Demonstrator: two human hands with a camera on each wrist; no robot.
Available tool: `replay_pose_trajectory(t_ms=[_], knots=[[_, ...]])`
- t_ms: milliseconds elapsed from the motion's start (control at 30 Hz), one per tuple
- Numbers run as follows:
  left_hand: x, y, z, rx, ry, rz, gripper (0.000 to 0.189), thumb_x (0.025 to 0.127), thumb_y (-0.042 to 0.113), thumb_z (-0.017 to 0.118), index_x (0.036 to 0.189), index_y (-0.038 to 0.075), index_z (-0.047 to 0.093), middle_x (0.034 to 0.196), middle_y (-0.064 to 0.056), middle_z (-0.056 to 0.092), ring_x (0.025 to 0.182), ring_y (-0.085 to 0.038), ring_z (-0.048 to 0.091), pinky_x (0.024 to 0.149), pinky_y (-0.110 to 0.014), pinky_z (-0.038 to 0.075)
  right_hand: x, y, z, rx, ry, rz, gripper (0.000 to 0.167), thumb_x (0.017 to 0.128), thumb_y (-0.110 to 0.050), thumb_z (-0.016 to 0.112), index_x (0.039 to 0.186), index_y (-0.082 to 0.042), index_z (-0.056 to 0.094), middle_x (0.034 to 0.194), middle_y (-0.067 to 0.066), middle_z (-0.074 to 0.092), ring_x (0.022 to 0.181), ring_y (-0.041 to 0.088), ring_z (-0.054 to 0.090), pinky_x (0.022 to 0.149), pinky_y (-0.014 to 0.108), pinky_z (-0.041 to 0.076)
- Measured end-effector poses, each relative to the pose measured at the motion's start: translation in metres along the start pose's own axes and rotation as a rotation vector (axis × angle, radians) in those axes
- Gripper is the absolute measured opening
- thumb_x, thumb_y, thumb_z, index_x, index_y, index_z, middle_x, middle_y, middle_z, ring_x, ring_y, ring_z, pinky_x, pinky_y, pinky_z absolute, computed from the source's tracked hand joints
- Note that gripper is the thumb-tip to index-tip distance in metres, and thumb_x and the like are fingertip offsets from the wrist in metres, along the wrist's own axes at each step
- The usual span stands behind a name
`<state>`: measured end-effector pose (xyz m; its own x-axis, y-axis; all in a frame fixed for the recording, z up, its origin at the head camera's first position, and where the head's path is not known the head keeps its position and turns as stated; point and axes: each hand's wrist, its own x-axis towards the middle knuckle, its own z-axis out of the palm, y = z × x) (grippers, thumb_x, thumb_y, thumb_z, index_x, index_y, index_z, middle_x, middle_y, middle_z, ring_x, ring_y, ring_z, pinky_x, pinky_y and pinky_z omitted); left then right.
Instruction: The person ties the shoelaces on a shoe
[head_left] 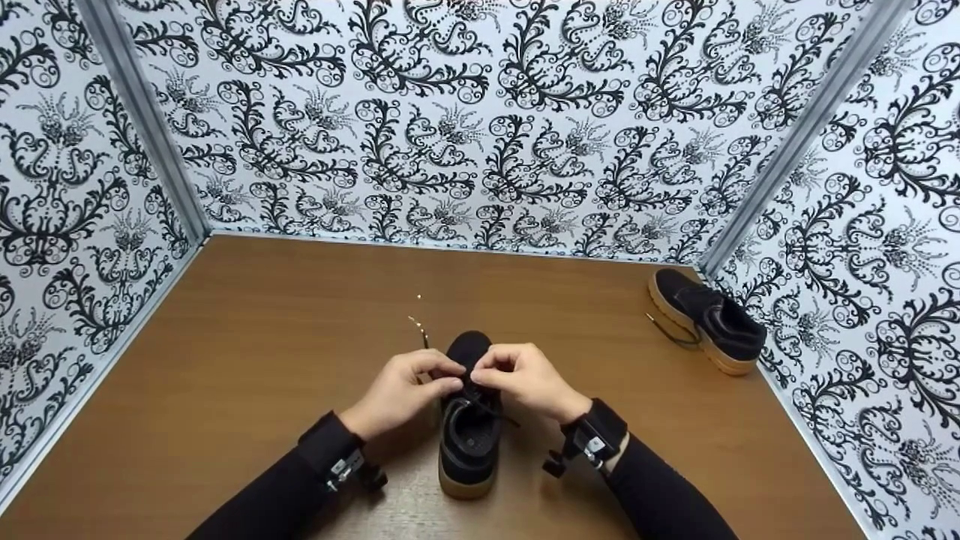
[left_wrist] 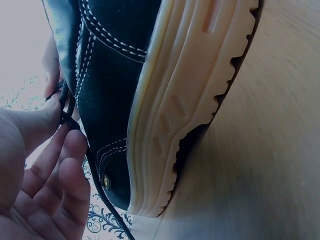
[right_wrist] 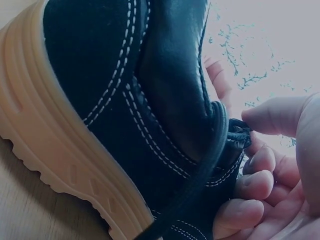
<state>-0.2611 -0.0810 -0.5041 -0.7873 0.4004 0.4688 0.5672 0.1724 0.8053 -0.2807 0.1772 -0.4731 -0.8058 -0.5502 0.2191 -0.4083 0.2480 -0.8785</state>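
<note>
A black shoe (head_left: 469,450) with a tan sole stands on the table between my hands, its toe pointing away from me. White stitching runs along its sides in both wrist views. My left hand (head_left: 409,390) pinches a black shoelace (left_wrist: 64,102) between thumb and fingers over the lacing. From the other side, my right hand (head_left: 529,379) pinches the lace (right_wrist: 239,131) too, close to the left fingertips. One loose lace end trails past the toe on the left, and another hangs over the shoe's right side. The fingers partly hide the eyelets.
A second black shoe (head_left: 709,322) with a tan sole sits at the table's far right corner, a lace trailing from it. The brown table (head_left: 285,315) is enclosed by patterned walls (head_left: 450,150). A tiny bright speck (head_left: 419,296) lies beyond the near shoe's toe.
</note>
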Motion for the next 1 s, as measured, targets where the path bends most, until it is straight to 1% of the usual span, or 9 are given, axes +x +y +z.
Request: replay_pose_trajectory(t_ms=[200, 500, 633, 800, 1000], knots=[[0.0004, -0.0022, 0.0016, 0.001, -0.001, 0.003, 0.015, 0.1, 0.013, 0.085, 0.115, 0.012, 0.086, 0.1, -0.001, 0.077, 0.087, -0.011, 0.067, 0.075, -0.03, 0.057, 0.0, 0.0004, -0.0004, -0.001, -0.004, -0.01, 0.009, 0.103, -0.016, 0.081, 0.101, -0.01, 0.086, 0.095, -0.001, 0.075, 0.089, 0.014, 0.065, 0.079, 0.024, 0.05], [0.001, -0.0016, 0.0033, -0.008, -0.001, 0.006, 0.013, 0.1, 0.013, 0.085, 0.113, 0.011, 0.086, 0.1, -0.002, 0.077, 0.087, -0.011, 0.067, 0.076, -0.027, 0.055, 0.0004, -0.0001, -0.002, -0.023, -0.011, -0.025, 0.008, 0.103, -0.017, 0.082, 0.101, -0.011, 0.086, 0.096, 0.0, 0.076, 0.091, 0.015, 0.066, 0.081, 0.024, 0.051], [0.0007, -0.0018, 0.0039, -0.021, -0.003, 0.021, 0.012, 0.1, 0.013, 0.086, 0.111, 0.01, 0.086, 0.099, -0.003, 0.077, 0.086, -0.011, 0.067, 0.074, -0.026, 0.055, 0.0004, -0.0009, -0.0019, -0.025, -0.011, -0.031, 0.008, 0.103, -0.017, 0.082, 0.101, -0.01, 0.086, 0.096, 0.0, 0.076, 0.091, 0.015, 0.066, 0.081, 0.024, 0.051], [-0.0002, -0.0045, 0.005, -0.032, -0.008, 0.039, 0.009, 0.1, 0.012, 0.085, 0.109, 0.012, 0.085, 0.097, -0.002, 0.075, 0.084, -0.009, 0.066, 0.071, -0.025, 0.054, -0.0002, -0.0012, -0.0016, 0.009, -0.02, -0.019, 0.009, 0.103, -0.016, 0.081, 0.1, -0.008, 0.085, 0.096, 0.001, 0.076, 0.09, 0.014, 0.066, 0.08, 0.024, 0.051], [-0.0007, -0.0053, 0.0053, -0.033, -0.016, 0.029, 0.008, 0.1, 0.013, 0.085, 0.108, 0.013, 0.085, 0.098, 0.0, 0.074, 0.084, -0.008, 0.066, 0.071, -0.024, 0.054, -0.0001, -0.0003, -0.0012, 0.028, -0.025, -0.013, 0.008, 0.103, -0.014, 0.081, 0.101, -0.006, 0.085, 0.095, 0.002, 0.075, 0.089, 0.013, 0.065, 0.079, 0.023, 0.051]])
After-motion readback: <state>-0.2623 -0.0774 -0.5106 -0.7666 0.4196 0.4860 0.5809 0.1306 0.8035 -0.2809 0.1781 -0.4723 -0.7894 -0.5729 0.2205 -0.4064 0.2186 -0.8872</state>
